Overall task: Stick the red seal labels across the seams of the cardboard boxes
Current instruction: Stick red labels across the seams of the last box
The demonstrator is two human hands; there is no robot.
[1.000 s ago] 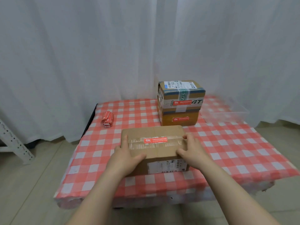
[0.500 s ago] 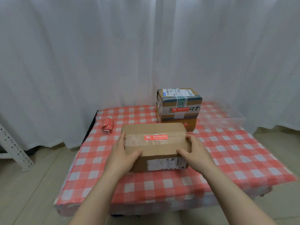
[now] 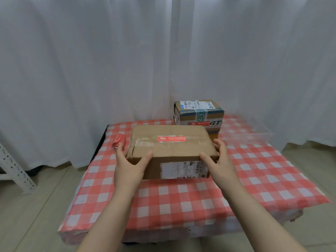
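Head view, near to far.

Both hands grip one parcel. Left hand (image 3: 130, 164) clasps the left end of the near box (image 3: 171, 151), thumb laid on the top face, fingers wrapped round the end. Right hand (image 3: 221, 160) mirrors it on the right end, thumb on the top edge. Neither hand carries anything else.

Between the two grips, on the top face, a red seal label (image 3: 171, 138) lies along the taped seam, flat as far as I can tell. I judge this box done. Under the grip, the checked cloth (image 3: 181, 197); the box looks raised off it, though I cannot confirm.

Just beyond the left hand's fingertips: the label roll (image 3: 119, 140), on the cloth.

Beyond the right grip, a rear box (image 3: 198, 113) with a second red label (image 3: 198, 123) on its front; anything below it is hidden by the held box. Further right, a clear tray (image 3: 254, 133).

Judgement: every box in view bears a seal; the hidden faces are unchecked.
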